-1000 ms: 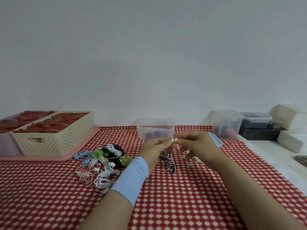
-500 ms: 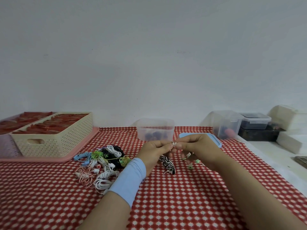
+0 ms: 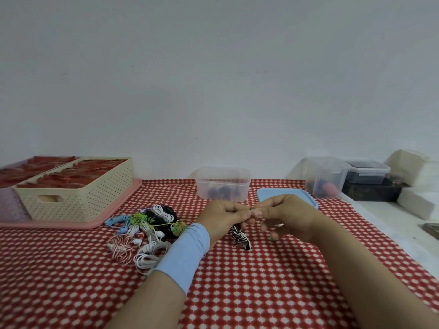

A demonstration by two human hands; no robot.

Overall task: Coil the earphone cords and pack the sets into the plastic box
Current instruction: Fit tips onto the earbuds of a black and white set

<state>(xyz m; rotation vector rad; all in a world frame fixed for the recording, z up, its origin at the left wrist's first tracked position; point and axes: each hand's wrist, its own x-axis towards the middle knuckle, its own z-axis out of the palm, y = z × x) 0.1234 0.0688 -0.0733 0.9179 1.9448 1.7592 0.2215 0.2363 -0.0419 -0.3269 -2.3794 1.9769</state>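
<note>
**Black-and-white striped earphone cord (image 3: pixel 241 236) pinched between your two hands**

Your left hand (image 3: pixel 223 217) and right hand (image 3: pixel 285 213) meet fingertip to fingertip above the cloth. Each pinches, thumb against forefinger, the one small pale piece (image 3: pixel 253 213) at the top of that cord. The other right fingers curl loosely underneath. The cord's one wound bundle hangs just below your left hand, its lower end down at the red-and-white patterned tablecloth (image 3: pixel 261 293). One light-blue wristband (image 3: pixel 185 252) wraps your left forearm.

Straight beyond your hands stands one clear plastic box (image 3: pixel 223 184), open-topped, with a few dark sets in the bottom; I cannot count them. Its one flat blue lid (image 3: pixel 285 194) lies just to the right of it.

To your left, near the wristband, lies one loose heap of earphone sets (image 3: pixel 147 226) in white, pink, blue, green and black, too tangled to count. Beyond that, one cream perforated basket (image 3: pixel 76 195) of red items sits on one pink tray (image 3: pixel 71 225).

At the far right stand two more clear tubs (image 3: pixel 325 176), side by side.
</note>
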